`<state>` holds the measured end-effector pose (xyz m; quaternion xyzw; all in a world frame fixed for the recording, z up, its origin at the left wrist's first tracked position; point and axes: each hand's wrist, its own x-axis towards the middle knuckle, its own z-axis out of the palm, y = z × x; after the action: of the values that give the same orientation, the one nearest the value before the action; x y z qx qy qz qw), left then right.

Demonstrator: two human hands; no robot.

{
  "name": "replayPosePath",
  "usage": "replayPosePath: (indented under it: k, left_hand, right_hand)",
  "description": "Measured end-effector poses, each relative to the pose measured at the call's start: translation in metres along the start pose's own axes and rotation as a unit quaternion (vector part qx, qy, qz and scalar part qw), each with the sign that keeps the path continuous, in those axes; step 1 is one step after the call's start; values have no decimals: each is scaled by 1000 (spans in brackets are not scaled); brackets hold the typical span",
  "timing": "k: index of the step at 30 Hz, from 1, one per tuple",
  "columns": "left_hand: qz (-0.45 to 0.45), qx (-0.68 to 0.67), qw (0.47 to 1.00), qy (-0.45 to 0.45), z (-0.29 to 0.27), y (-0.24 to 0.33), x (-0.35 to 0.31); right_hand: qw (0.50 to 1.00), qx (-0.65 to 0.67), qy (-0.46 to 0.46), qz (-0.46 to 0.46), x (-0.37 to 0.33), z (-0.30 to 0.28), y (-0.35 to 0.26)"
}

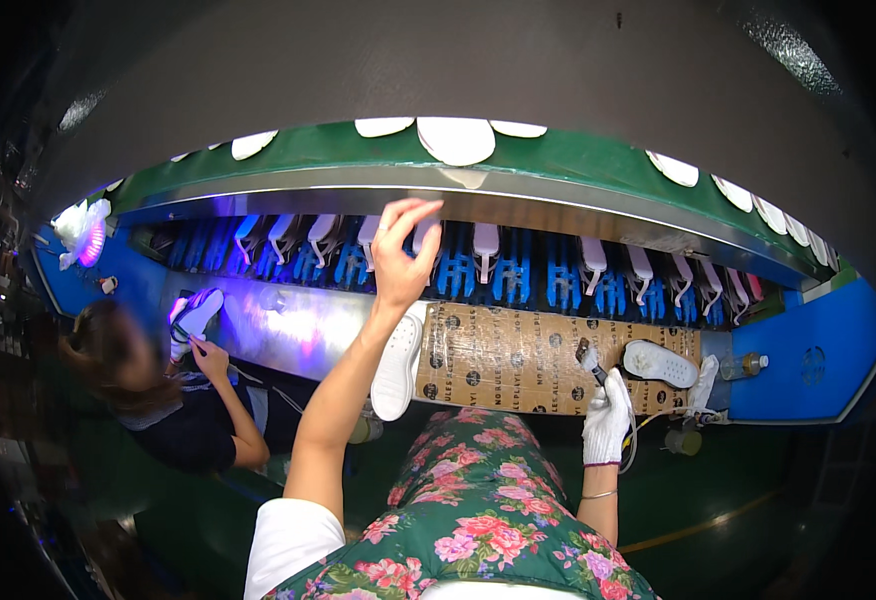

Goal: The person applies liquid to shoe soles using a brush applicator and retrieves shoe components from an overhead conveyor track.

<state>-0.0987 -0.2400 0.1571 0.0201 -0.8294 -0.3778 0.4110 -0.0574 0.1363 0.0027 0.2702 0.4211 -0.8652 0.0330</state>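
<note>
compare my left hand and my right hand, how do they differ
Your left hand is bare, while your right hand wears a white knitted glove. The left hand shows nothing in its grasp; the right hand holds a small brush-like tool. The left hand is higher in the picture, reaching farther forward; the right hand is lower, at the near edge of the brown cardboard. Both have bent fingers.
</note>
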Motion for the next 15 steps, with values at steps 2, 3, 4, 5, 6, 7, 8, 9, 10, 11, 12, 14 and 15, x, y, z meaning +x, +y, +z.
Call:
replayPosePath:
  k: [2,3,4,5,6,7,8,9,10,11,12,14,15]
  left_hand:
    - [51,25,998,6,9,1,26]
    - [72,35,997,-19,13,3,36]
    - [92,46,994,-44,17,6,46]
    - [140,85,984,-66,22,7,56]
    - [140,86,982,-91,30,9,62]
    - [180,130,971,-93,36,12,71]
    - [219,174,955,-95,41,12,82]
    - [218,173,956,-97,49,7,91]
    - [159,163,957,-178,52,-3,102]
    - [99,151,949,-258,55,-12,112]
    - [98,151,949,-258,62,-23,123]
    - [153,257,897,-326,69,-35,140]
    - [37,212,922,-321,71,-6,143]
  right_hand:
    - [1000,-1,17,-10,-5,-8,-2]
    - [1000,6,26,-6,-6,-12,-1]
    - [1000,1,28,-2,-6,-18,1]
    - [999,0,33,-4,-7,-20,2]
    - [999,-1,40,-6,-7,-22,3]
    - [999,0,41,-5,-8,-22,4]
    - [999,-8,42,-3,-9,-21,4]
    - [999,-17,43,-1,-10,-21,3]
    - [999,-18,41,1,-11,-19,4]
    - [999,-26,41,4,-12,-15,6]
    - [998,-33,44,6,-12,-11,9]
    - [999,-36,40,0,-18,1,10]
    - [998,-36,50,-8,-19,1,10]
